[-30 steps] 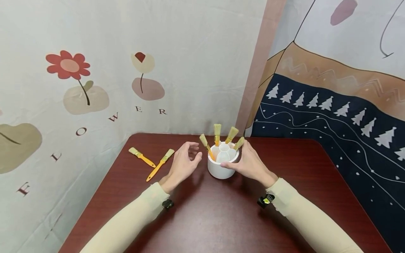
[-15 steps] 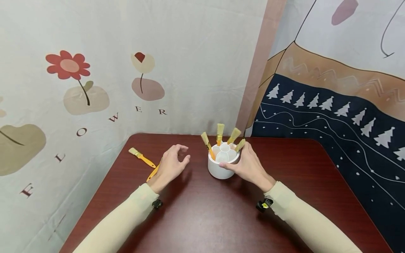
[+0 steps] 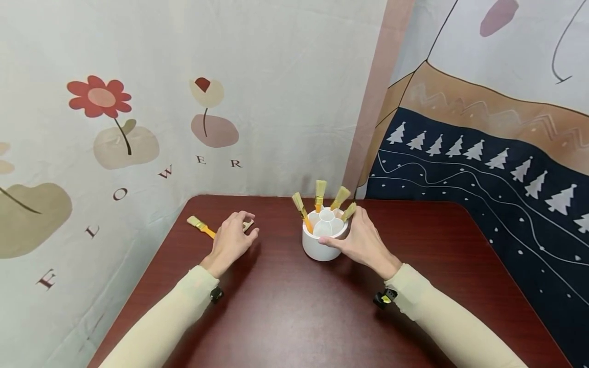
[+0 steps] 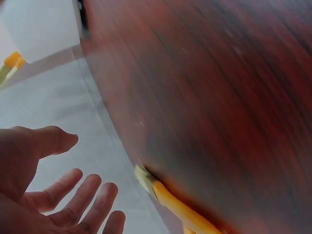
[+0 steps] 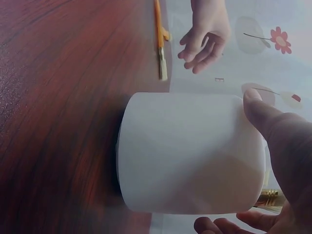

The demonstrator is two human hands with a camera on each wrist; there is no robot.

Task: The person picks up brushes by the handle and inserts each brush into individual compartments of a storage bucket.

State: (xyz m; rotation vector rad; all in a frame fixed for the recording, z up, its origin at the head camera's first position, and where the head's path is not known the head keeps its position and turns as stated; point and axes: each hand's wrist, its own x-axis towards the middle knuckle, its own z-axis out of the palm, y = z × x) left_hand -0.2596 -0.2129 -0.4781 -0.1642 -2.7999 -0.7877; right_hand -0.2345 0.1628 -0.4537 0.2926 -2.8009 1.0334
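Note:
A white round brush holder (image 3: 320,249) with petal-shaped compartments stands upright on the table. Several yellow-handled paintbrushes lean outward in it, bristles up, such as the one at its left (image 3: 301,209). My right hand (image 3: 366,241) grips the holder from its right side, thumb at the front rim and fingers round the far side, as the right wrist view also shows. My left hand (image 3: 230,238), fingers spread and holding nothing, hovers over two loose paintbrushes. One loose paintbrush (image 3: 198,223) shows its bristles and part of its handle; the other paintbrush (image 4: 180,210) is mostly hidden by the hand in the head view.
The dark red wooden table (image 3: 294,317) has rounded far corners. Behind it hangs a pale cloth (image 3: 285,102) printed with flowers and letters, and at the right a dark blue cloth (image 3: 460,179) with white trees. The holder stands near the table's far edge.
My left hand has moved left, away from the holder and over the loose paintbrushes, covering most of one. My right hand keeps its grip on the holder, which has barely shifted.

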